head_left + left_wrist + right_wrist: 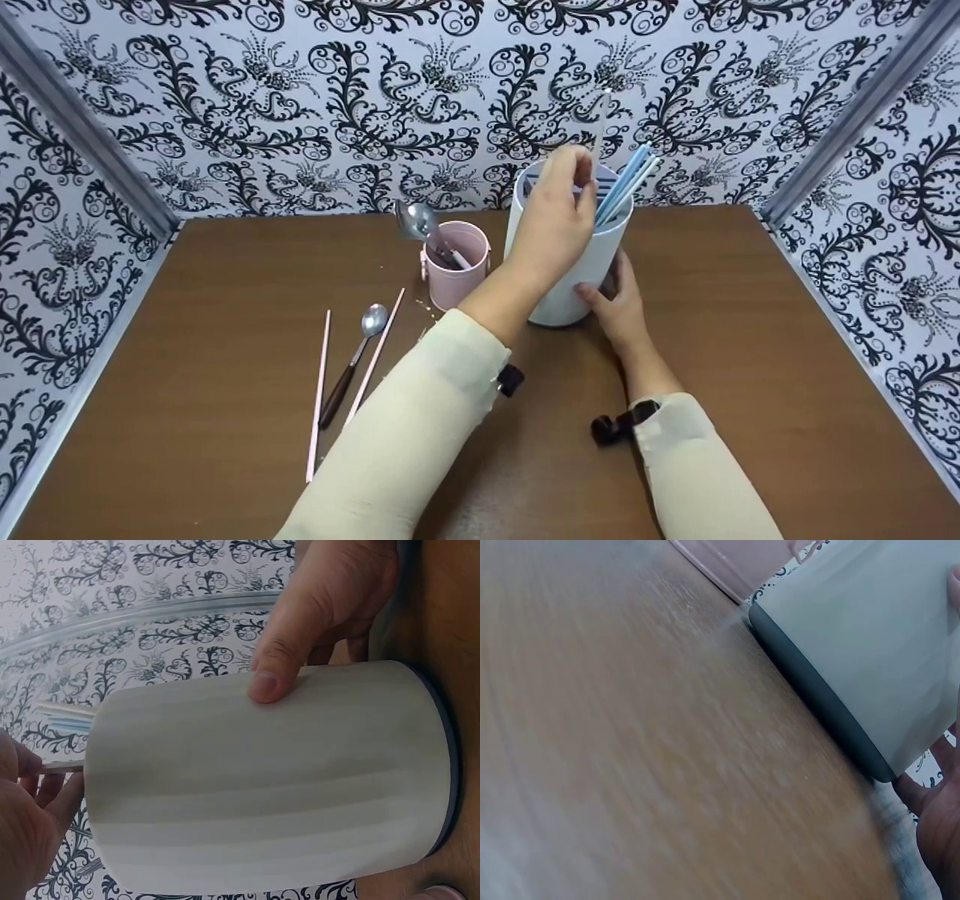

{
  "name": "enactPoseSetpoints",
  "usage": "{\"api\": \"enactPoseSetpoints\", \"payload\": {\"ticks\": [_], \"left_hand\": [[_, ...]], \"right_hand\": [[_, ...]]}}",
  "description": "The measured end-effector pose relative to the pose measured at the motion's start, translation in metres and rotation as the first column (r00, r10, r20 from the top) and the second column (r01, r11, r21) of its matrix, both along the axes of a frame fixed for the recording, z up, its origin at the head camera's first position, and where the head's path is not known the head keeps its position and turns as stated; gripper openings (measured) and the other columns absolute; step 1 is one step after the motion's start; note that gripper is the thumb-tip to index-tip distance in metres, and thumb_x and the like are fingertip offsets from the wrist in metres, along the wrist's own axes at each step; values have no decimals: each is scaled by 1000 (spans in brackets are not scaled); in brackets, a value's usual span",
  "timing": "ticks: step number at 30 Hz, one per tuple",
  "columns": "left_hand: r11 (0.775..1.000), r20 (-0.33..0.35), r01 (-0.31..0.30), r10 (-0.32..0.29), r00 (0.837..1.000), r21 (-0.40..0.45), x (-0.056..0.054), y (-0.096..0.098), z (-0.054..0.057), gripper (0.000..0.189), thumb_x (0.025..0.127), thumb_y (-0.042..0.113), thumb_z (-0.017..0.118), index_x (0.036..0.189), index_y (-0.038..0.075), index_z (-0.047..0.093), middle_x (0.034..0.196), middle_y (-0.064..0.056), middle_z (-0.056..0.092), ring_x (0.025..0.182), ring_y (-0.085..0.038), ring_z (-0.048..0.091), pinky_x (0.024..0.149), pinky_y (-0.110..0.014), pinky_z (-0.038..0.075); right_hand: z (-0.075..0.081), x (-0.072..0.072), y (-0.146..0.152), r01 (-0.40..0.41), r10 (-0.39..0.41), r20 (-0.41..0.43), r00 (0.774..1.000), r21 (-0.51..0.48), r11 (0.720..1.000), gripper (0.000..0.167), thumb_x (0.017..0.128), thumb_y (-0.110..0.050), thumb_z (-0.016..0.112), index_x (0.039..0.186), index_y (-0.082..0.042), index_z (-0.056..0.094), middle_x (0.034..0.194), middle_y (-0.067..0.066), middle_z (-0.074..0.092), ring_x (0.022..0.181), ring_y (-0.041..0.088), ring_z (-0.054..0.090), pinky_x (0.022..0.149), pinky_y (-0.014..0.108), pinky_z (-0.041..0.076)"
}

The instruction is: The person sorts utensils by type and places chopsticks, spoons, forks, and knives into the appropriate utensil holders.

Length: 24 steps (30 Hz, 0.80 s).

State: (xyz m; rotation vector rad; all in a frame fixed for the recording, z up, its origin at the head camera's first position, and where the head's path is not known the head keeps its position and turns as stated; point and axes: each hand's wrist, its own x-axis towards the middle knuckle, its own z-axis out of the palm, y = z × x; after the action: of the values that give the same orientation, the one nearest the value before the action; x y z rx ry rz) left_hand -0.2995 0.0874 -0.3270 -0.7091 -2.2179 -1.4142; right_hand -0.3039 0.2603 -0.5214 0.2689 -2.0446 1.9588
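From the head, over the white holder [592,259], the left hand [559,199] pinches a pale stick [602,124]; a pink cup [454,285] stands left. Left wrist: the right hand's thumb [270,675] presses the holder's side. Right wrist: the right hand [939,821] grips the holder.

One white holder [562,296], one pink cup [448,291], two pink chopsticks [319,395], one loose spoon [347,375]

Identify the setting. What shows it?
Probably a staged recording booth, not a lived-in kitchen: matching patterned panels on three sides, grey strips at their corners, and a brown wood-look tabletop set between them.
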Motion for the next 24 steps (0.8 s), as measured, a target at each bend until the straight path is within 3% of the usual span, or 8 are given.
{"api": "enactPoseSetpoints", "payload": {"ticks": [4,17,24], "left_hand": [[998,13,-12,13,1000,-62,-4,4,-3,12,102,2,55,114,4,54,112,-9,57,106,-15,59,93,-16,49],[983,84,-18,34,996,-185,-11,11,-6,15,104,8,57,119,9,61,117,-4,63,107,-13,63,98,-19,51],[966,46,-30,43,998,-257,-13,13,-6,15,103,5,58,116,9,63,115,-3,66,111,-14,62,101,-20,50]], "right_hand": [[0,-2,0,0,0,-17,1000,-5,1000,92,87,-12,76,163,-4,25,163,15,38,148,27,40,124,51,32],[1,-1,-2,18,-18,-5,1000,4,1000,89,88,-9,72,163,-5,26,163,12,39,150,25,39,124,51,32],[1,0,-2,16,-16,3,1000,-6,1000,88,88,-10,72,164,-6,26,163,12,39,149,26,41,124,50,34]]}}
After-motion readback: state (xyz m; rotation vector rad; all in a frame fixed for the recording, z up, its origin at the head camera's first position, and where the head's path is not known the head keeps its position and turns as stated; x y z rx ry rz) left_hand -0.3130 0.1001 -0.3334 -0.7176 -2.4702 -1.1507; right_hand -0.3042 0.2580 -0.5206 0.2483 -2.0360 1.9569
